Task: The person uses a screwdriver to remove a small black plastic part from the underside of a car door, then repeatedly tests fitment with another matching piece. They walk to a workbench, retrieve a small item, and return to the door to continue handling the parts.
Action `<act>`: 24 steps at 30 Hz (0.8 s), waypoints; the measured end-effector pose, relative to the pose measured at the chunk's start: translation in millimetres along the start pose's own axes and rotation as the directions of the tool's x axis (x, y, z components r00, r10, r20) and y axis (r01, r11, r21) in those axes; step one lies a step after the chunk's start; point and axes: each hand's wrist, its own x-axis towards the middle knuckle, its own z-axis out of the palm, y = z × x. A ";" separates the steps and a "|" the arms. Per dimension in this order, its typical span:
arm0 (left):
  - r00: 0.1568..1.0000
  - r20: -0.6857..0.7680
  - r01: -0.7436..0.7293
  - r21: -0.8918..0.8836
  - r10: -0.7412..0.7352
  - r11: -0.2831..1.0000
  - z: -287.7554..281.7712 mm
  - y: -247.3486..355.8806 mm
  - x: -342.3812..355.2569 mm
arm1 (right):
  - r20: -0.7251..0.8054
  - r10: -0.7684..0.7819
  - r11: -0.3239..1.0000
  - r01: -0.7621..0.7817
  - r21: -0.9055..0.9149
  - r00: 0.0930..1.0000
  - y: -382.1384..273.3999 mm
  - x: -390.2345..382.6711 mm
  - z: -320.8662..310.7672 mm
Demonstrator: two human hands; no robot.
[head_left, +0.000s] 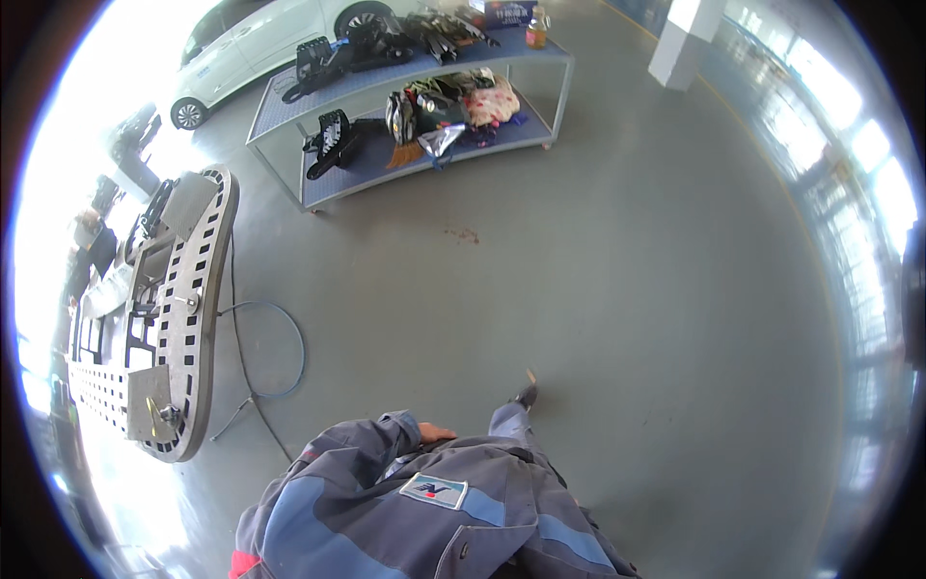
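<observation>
Just in front of my torso, my left hand [437, 433] shows past the cuff of my grey and blue work jacket [371, 482]. Its fingers lie stretched toward the right, partly hidden by the jacket, and I see nothing in them. The hand is over the grey floor, nearest to my own clothing. My right hand is out of view. One of my dark shoes [526, 394] is set forward on the floor.
At left stands a long metal frame bench [220, 261] with square holes. A blue hose [302, 347] and dark cable loop on the floor beside it. Ahead is a two-tier cart [415, 72] loaded with dark parts and bags. Behind it are a white car [253, 48] and pillar [687, 43].
</observation>
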 end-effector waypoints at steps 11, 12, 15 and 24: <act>0.928 -0.318 0.012 -0.496 -0.195 0.868 -150.6 118.5 88.3 | -0.104 0.000 0.996 0.009 0.086 0.995 -251.9 193.5 -412.7; 0.886 -0.383 0.055 -0.471 -0.260 0.880 -158.4 116.5 103.6 | -0.129 0.060 0.978 -0.032 0.205 0.990 -277.1 220.6 -440.5; 0.805 -0.452 0.176 -0.439 -0.385 0.881 -167.9 100.9 162.0 | -0.160 -0.056 0.915 0.115 0.386 0.986 -349.0 302.7 -513.6; 0.797 -0.565 0.196 -0.094 -0.214 0.976 -340.5 180.6 300.9 | -0.078 -0.121 0.943 0.139 0.304 0.990 -438.0 491.6 -630.4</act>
